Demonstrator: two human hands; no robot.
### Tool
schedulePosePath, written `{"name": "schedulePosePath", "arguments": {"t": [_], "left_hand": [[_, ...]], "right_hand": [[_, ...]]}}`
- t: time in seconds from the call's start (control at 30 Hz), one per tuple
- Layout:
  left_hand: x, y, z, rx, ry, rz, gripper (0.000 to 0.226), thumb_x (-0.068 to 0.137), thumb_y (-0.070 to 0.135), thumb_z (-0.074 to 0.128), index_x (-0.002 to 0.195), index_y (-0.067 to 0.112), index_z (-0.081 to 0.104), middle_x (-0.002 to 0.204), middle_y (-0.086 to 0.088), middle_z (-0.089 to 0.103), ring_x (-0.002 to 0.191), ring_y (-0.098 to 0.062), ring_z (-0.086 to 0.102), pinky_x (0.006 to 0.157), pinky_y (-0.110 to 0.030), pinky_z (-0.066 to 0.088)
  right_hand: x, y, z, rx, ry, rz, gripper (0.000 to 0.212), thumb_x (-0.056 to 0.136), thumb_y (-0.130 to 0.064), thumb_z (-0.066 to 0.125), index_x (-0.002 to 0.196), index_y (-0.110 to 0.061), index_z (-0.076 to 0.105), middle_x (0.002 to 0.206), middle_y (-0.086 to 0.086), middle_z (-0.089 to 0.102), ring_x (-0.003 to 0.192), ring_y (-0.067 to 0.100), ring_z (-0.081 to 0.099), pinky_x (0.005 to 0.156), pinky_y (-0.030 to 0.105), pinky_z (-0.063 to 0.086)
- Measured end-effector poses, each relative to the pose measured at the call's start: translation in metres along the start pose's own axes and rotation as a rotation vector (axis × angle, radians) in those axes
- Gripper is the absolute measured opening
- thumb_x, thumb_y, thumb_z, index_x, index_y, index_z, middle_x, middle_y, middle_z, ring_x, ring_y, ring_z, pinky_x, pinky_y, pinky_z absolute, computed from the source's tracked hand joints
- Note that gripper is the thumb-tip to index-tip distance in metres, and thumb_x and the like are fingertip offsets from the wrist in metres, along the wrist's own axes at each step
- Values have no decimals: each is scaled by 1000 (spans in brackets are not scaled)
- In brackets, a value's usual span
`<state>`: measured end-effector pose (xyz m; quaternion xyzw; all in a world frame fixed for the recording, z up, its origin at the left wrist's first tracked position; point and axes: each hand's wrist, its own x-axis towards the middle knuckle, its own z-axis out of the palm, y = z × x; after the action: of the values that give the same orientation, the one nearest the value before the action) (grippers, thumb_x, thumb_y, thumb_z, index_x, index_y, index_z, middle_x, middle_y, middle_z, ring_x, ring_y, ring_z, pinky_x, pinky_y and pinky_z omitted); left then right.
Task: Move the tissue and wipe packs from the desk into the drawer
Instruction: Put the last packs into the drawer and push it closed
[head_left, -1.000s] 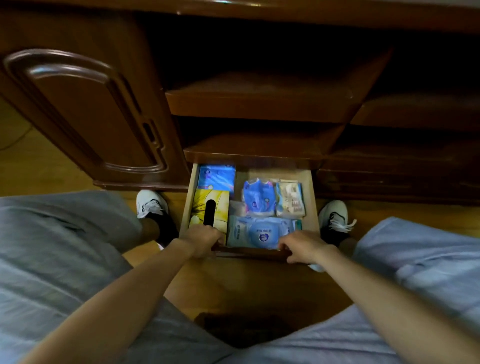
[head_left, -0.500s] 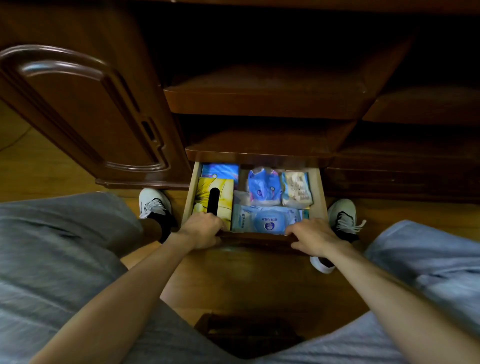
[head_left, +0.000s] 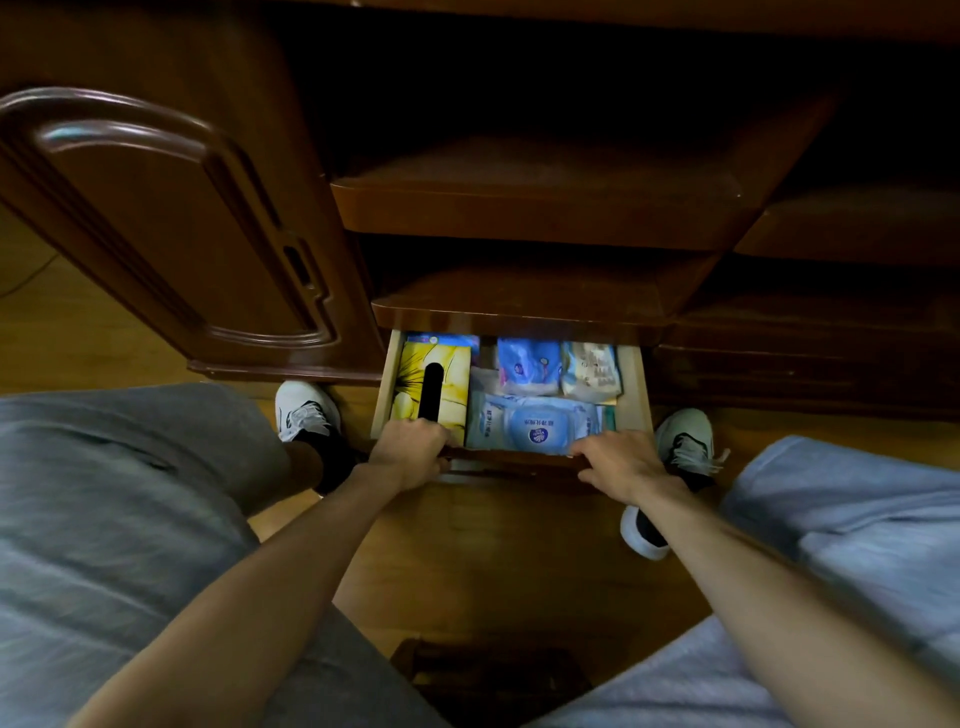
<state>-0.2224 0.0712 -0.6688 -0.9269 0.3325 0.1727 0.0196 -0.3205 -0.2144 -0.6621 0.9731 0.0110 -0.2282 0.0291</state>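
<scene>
The wooden drawer (head_left: 383, 387) is part-way into the desk, its back under the shelf above. Inside lie a yellow tissue box (head_left: 452, 384) with a dark slot at the left, a blue pack (head_left: 441, 340) behind it, a large blue wipe pack (head_left: 537, 427) at the front, a small blue pack (head_left: 527, 366) and a pale pack (head_left: 592, 370) behind. My left hand (head_left: 408, 454) grips the drawer's front edge at the left. My right hand (head_left: 621, 462) grips the same front edge at the right.
A dark wooden cabinet door (head_left: 171, 228) stands at the left. Two desk shelves (head_left: 545, 208) jut out above the drawer. My knees in grey shorts fill both lower corners, with white shoes (head_left: 304, 410) on the wooden floor either side of the drawer.
The drawer has slid further into the desk with both hands on its front edge. The blue pack at the back left is now mostly hidden under the shelf.
</scene>
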Motion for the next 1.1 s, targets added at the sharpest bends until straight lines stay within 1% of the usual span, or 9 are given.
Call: {"name": "schedulePosePath", "arguments": {"t": [0.27, 0.37, 0.43, 0.5, 0.57, 0.63, 0.73, 0.9, 1.1], "left_hand": [[14, 5, 3, -88, 47, -65, 29, 90, 39, 68, 119, 36, 66, 112, 4, 72, 103, -20, 68, 69, -28, 44], [3, 3, 11, -78, 121, -189, 43, 87, 52, 67, 123, 29, 63, 127, -3, 63, 118, -22, 56, 93, -33, 45], [-10, -1, 20, -119, 273, -365, 79, 76, 65, 70, 141, 26, 49, 150, -14, 42, 141, -32, 33, 116, -45, 22], [-21, -3, 28, -418, 396, -616, 116, 65, 69, 77, 155, 21, 22, 162, -17, 14, 150, -37, 13, 118, -52, 7], [-22, 1, 35, -879, 440, -827, 133, 63, 57, 86, 159, 18, 2, 165, -14, 3, 150, -37, 11, 120, -55, 15], [-16, 5, 39, -1218, 426, -947, 133, 66, 41, 91, 158, 16, -1, 163, -15, 13, 148, -38, 21, 115, -54, 33], [-10, 4, 43, -1707, 431, -998, 103, 69, 15, 90, 146, 25, 23, 145, -15, 47, 122, -35, 56, 73, -41, 60], [-5, -4, 53, -1707, 475, -983, 88, 64, 21, 94, 131, 14, 37, 132, -18, 57, 109, -32, 63, 88, -51, 58], [2, -10, 48, -1324, 532, -1058, 88, 65, 44, 91, 127, 4, 44, 126, -20, 64, 113, -38, 64, 96, -47, 54]], "right_hand": [[5, -2, 11, 148, 93, 161, 40, 94, -39, 68, 133, -37, 61, 133, -4, 66, 121, 19, 62, 93, 34, 49], [1, -1, 19, 190, 137, 205, 47, 93, -48, 67, 137, -36, 55, 134, -2, 65, 122, 20, 59, 89, 35, 51], [-7, 6, 24, 233, 225, 308, 71, 87, -61, 66, 147, -32, 43, 150, 2, 49, 137, 25, 43, 100, 41, 45], [-17, 12, 31, 420, 346, 525, 98, 79, -65, 73, 155, -24, 27, 162, 10, 25, 148, 34, 26, 113, 51, 33], [-22, 16, 39, 839, 420, 791, 112, 74, -55, 82, 157, -15, 18, 163, 18, 21, 148, 39, 24, 116, 56, 30], [-18, 16, 44, 1344, 368, 926, 103, 79, -42, 84, 155, -10, 22, 154, 18, 39, 141, 37, 40, 114, 52, 37], [-16, 20, 51, 1746, 277, 927, 68, 81, -27, 85, 134, -17, 45, 120, 1, 61, 122, 26, 56, 106, 48, 48], [-28, 35, 63, 1651, 261, 685, 56, 70, -25, 93, 115, -22, 59, 106, -6, 70, 101, 7, 65, 82, 24, 50], [-10, 35, 44, 1128, 314, 797, 72, 83, -58, 74, 128, -8, 47, 110, 8, 60, 91, 26, 58, 71, 35, 46]]}}
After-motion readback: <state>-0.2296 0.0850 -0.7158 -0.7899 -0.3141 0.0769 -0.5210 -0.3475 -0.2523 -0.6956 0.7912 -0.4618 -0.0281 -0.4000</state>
